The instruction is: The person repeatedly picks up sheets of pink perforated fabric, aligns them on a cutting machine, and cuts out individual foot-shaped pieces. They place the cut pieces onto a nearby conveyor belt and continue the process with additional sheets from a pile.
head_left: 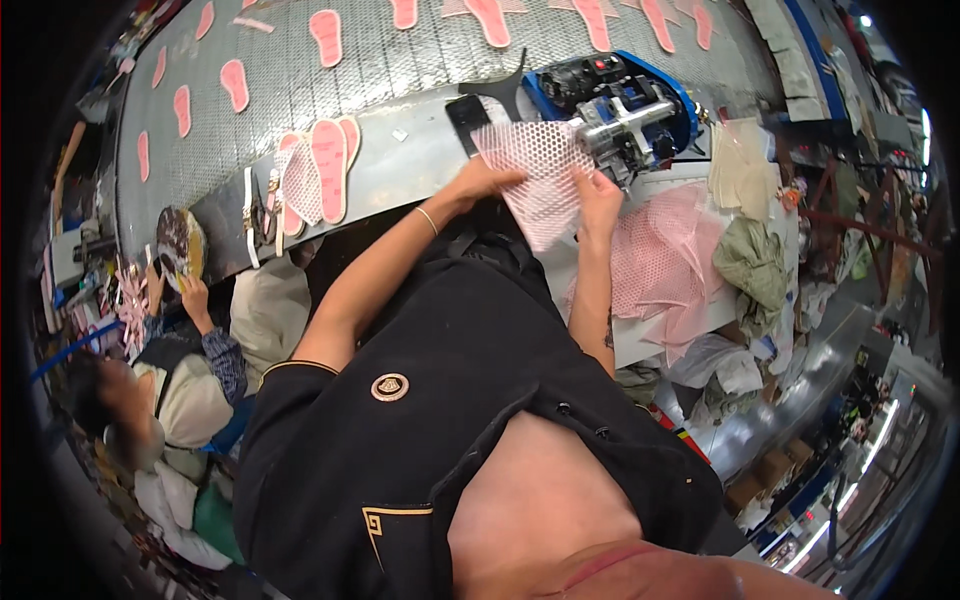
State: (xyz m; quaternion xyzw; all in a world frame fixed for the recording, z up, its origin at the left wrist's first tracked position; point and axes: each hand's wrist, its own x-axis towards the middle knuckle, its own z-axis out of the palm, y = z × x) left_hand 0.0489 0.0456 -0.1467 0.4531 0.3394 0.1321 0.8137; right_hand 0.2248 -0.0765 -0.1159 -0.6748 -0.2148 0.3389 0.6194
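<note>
A pale pink honeycomb mesh sheet (542, 165) is stretched between my two hands in front of a blue and silver machine (630, 120). My left hand (488, 183) is closed on its left edge. On the right edge, my right hand (598, 203) pinches the mesh near the machine's metal cylinder. A larger pile of pink mesh (665, 250) lies on the white table beside my right forearm. Just beyond my left hand is a dark phone (466, 122), partly behind the sheet.
Pink insoles (326, 40) lie spread over a grey belt (270, 90); several more are stacked (330, 170) at its near edge. At the right are beige pieces (740, 165) and an olive cloth bundle (750, 262). A co-worker (195, 390) works by a round pot (181, 243) at the left.
</note>
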